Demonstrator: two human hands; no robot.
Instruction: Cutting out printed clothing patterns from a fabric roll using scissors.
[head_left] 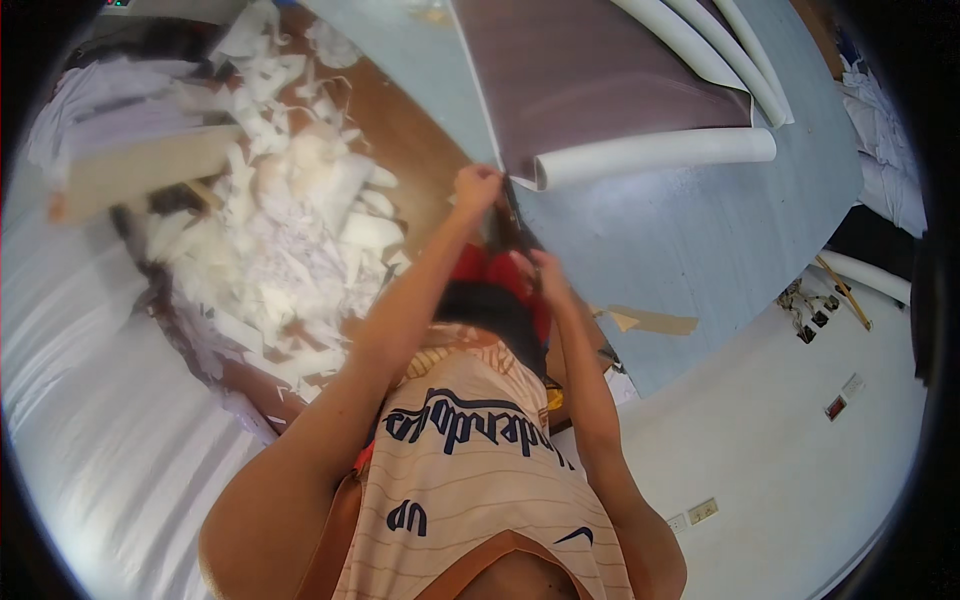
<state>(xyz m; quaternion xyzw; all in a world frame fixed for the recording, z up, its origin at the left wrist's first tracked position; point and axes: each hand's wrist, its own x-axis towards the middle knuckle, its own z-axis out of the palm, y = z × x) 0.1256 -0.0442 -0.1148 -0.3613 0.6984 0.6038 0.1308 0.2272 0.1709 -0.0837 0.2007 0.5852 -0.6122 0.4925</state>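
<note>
Brown, white-backed sheet point(590, 80) lies on the table point(650, 240), one corner at its near edge, where my left hand point(478, 187) pinches it. My right hand point(543, 275) appears to grip dark scissors point(516, 207) beside that edge. I judge the sheet light, supple, smooth, apt to curl; hold it by flat margin, not the rolled end point(660, 158).

The sheet point(600, 85) is purplish-brown, the tabletop point(650, 240) pale blue, the jersey point(470, 490) striped peach.
</note>
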